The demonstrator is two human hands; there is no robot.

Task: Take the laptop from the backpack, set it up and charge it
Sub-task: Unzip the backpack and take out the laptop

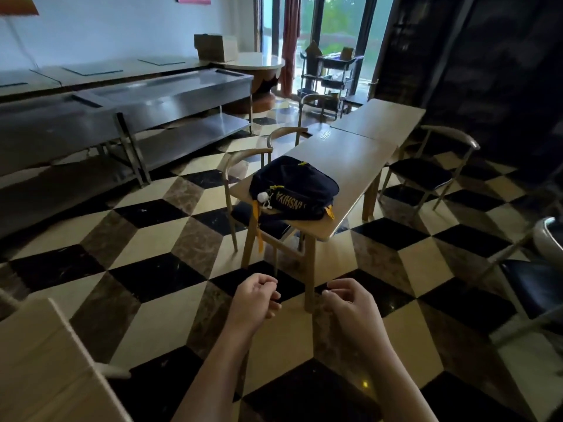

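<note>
Both hands hang loosely curled and hold nothing, left hand [257,295] beside right hand [350,303], well short of the backpack [294,187] lying closed on the bench [350,166]. No laptop shows; every step seems left.

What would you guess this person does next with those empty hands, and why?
Probably step closer and reach both hands to the backpack. It lies flat on the near end of the wooden table, apparently closed, with no laptop in view. The left hand and right hand hang loosely curled, hold nothing, and are short of the table.
</note>
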